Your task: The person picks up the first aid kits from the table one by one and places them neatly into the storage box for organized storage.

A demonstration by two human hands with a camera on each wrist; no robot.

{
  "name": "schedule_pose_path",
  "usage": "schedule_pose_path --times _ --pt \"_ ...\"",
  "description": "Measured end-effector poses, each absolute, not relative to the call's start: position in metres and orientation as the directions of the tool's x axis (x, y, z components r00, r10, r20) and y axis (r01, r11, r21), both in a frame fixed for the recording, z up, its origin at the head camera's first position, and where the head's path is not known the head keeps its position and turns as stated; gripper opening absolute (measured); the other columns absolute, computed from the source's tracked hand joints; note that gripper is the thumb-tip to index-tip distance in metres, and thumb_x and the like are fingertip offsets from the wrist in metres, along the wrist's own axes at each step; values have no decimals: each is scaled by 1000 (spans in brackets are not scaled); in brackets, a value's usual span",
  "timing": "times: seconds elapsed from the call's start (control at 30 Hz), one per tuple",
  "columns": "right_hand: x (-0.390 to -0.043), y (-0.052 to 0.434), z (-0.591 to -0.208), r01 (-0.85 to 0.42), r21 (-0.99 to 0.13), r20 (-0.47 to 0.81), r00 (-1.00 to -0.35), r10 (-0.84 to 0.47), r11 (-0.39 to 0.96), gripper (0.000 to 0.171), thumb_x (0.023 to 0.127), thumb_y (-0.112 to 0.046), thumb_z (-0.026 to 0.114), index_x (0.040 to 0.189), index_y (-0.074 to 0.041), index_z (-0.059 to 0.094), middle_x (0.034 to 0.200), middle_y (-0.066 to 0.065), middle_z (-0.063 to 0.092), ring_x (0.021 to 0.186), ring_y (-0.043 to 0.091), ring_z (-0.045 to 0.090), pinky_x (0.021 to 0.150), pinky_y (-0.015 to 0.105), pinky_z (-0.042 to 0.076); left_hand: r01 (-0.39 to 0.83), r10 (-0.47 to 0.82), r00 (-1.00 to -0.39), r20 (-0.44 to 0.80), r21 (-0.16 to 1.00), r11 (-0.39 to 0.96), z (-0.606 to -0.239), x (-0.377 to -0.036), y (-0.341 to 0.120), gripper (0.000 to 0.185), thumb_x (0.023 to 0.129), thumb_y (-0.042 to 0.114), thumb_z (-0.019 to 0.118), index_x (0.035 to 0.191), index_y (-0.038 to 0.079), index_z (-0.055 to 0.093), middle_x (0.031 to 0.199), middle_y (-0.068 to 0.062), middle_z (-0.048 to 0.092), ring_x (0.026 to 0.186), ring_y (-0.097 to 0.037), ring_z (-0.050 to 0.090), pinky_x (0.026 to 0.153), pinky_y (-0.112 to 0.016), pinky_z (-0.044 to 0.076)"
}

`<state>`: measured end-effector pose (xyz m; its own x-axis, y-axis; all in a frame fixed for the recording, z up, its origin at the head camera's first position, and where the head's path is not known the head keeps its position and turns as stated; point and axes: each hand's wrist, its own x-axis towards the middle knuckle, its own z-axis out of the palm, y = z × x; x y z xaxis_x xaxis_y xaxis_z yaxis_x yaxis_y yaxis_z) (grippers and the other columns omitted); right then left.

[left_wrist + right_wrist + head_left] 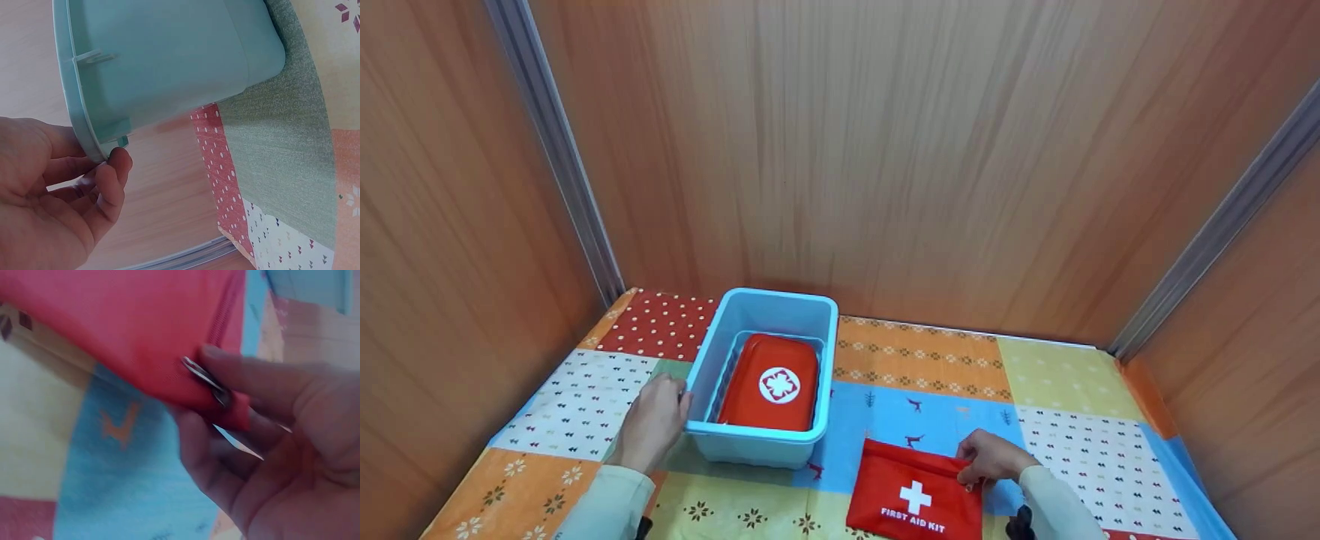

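A person sits at a table covered with a patchwork cloth (930, 360) of many colours. Wooden walls (885, 150) stand on three sides of the table.

A light blue tub (712, 442) sits near the back left corner of the tabletop. Inside it lies a red case (769, 386) with a white round badge on its lid. The left hand (652, 420) is at the left side of the tub. Its fingers (112, 180) are curled around the tub's rim, with the fingertips touching the underside of the lip.

A flat red pouch (915, 499) lies at the front edge of the tabletop, to the right of the tub and a little apart from it. It has a white cross and the words FIRST AID KIT on it. The right hand (994, 457) is at the pouch's back right corner. It pinches that corner between the thumb and the fingers (253, 377). A small shiny zip pull (205, 379) sits right by the fingertips. The rest of the pouch lies flat on the cloth.

Both arms wear pale sleeves (604, 502).
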<state>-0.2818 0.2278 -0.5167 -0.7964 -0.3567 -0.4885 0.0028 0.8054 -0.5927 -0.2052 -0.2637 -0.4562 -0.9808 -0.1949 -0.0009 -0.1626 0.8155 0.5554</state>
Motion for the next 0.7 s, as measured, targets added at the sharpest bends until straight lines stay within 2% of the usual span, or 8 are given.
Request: schedule_pose_path --times 0.13,0.47,0.57,0.7 --pt "-278 235 -508 16 -626 -531 -741 -412 779 7 82 -7 76 85 -4 71 77 7 73 57 10 66 57 28 56 -159 -188 -982 -4 553 818 -456 -206 -264 27 96 13 61 111 -9 61 92 -14 53 80 -22 54 61 -31 43" --pt "-268 253 -516 196 -746 -570 -682 -458 636 16 80 -12 79 92 -2 72 83 12 75 53 8 66 52 20 51 -170 -192 -981 -21 570 804 -456 -206 -266 28 96 14 60 114 -7 58 93 -13 53 81 -21 55 62 -30 44" --pt "-266 261 -521 255 -777 -574 -663 -480 576 18 82 -15 79 94 -3 72 90 12 76 57 9 68 53 19 51 -170 -191 -981 -23 570 804 -456 -205 -266 28 96 14 60 114 -8 58 92 -13 53 81 -21 55 61 -30 44" --pt "-264 272 -525 317 -820 -555 -643 -527 477 19 85 -17 76 99 -4 72 103 14 75 71 13 73 59 19 52 -162 -189 -982 -12 571 805 -455 -205 -266 28 95 13 61 113 -9 59 92 -14 53 80 -22 56 61 -30 44"
